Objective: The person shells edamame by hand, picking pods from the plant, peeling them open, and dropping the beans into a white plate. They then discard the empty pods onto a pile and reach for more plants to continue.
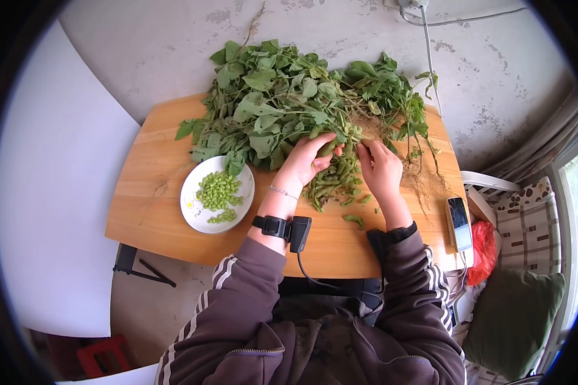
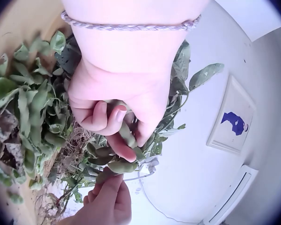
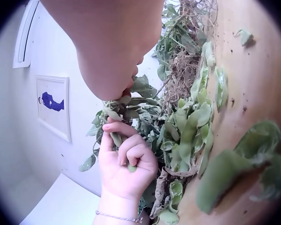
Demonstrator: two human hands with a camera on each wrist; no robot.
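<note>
White and round, a plate (image 1: 187, 187) sits toward the left of the wooden desk (image 1: 151, 167), shelled soybeans (image 1: 218, 189) gathered on it. Beside it, a heap of leafy soybean plants (image 1: 257, 96) spreads across the back, one leaf hanging over the plate's rim. At the front of this heap, the left hand (image 1: 305, 160) has its fingers curled round soybean pods (image 2: 128, 133), one of them lying between thumb and forefinger, with a bit of green showing under the bent fingers. Split pods (image 1: 332, 183) are piled below the hands, and one loose pod (image 1: 353, 220) rests nearer the person. Facing the left hand, the right hand (image 1: 382, 168) has thumb and forefinger brought narrowly together, pinching a single pod (image 2: 107, 176) at the fingertips; whether that pod is joined to a stem, I cannot tell. Farther right, tangled roots (image 1: 424, 183) trail over the wood, and a smartphone (image 1: 459, 221) is at the right edge, a red plastic bag (image 1: 483, 253) just past it.
</note>
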